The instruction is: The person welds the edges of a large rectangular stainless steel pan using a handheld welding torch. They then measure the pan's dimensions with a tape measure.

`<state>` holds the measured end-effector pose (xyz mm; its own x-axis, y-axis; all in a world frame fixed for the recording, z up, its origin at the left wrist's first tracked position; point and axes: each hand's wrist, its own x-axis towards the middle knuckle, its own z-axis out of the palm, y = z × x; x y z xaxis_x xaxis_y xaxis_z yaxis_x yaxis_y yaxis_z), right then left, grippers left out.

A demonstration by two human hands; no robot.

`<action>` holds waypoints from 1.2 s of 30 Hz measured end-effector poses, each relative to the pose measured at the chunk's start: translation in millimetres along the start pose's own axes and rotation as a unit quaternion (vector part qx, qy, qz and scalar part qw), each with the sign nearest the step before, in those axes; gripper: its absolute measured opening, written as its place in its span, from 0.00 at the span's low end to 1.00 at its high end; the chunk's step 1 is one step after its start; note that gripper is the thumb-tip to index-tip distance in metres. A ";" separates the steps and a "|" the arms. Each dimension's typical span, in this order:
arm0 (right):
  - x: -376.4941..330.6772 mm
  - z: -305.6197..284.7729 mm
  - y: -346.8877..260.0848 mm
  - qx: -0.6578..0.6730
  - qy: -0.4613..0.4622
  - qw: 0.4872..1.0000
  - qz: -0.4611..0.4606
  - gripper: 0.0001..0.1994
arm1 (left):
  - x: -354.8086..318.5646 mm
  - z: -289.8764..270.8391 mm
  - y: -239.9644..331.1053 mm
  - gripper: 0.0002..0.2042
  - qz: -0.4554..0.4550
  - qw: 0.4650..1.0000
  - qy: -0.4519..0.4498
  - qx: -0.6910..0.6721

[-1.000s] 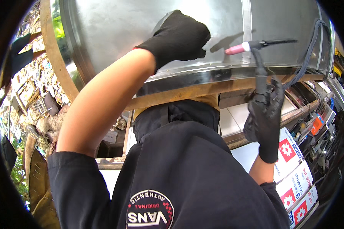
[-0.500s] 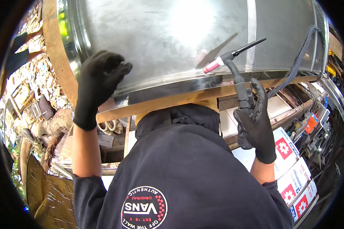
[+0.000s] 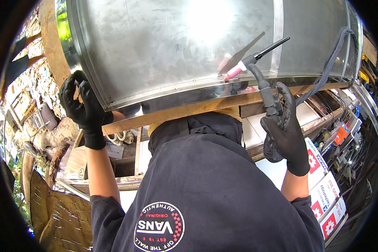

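Note:
A welding torch (image 3: 262,80) with a pink nozzle and a long black back cap is in my black-gloved right hand (image 3: 283,128). My fingers wrap its dark handle from the right, below the panel's near edge. The nozzle points down and left, close to the shiny near rim of a large grey sheet-metal panel (image 3: 143,50). My left hand (image 3: 83,103), also in a black glove, is at the panel's near left corner. Its fingers are curled, with a gap between thumb and fingers and nothing visible in it. Whether it touches the rim I cannot tell.
The panel rests on a wooden board (image 3: 155,114). A dark sleeved cable (image 3: 329,63) loops over its right end. Printed white-and-red sheets (image 3: 323,193) lie at the lower right, near cluttered tools (image 3: 344,138). A log (image 3: 56,138) stands left. Another person's legs (image 3: 23,59) show at the far left.
My left hand has moved left and slightly down, from over the panel to its corner. The panel's left corner now shows. The torch has barely shifted in my right hand.

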<state>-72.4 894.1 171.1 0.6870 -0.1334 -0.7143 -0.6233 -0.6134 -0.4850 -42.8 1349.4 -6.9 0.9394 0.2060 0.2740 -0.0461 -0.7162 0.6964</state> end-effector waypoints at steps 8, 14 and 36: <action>2.7 -5.6 -4.2 -0.026 -0.019 0.999 0.006 0.41 | -1.3 3.7 -8.3 0.18 -0.057 0.997 -0.032 -0.031; 1.0 -3.1 -1.2 -0.026 -0.011 1.000 -0.006 0.41 | -6.8 0.5 -27.2 0.28 -0.058 0.998 -0.015 0.006; -4.8 19.0 -10.6 0.171 0.036 0.981 0.079 0.43 | -12.8 9.7 -25.6 0.35 -0.162 0.974 -0.016 -0.156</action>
<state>-76.1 916.1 170.1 0.5884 -0.2678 -0.7629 -0.8048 -0.2847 -0.5208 -50.4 1358.7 -34.6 0.9318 0.3629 -0.0105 0.1577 -0.3786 0.9120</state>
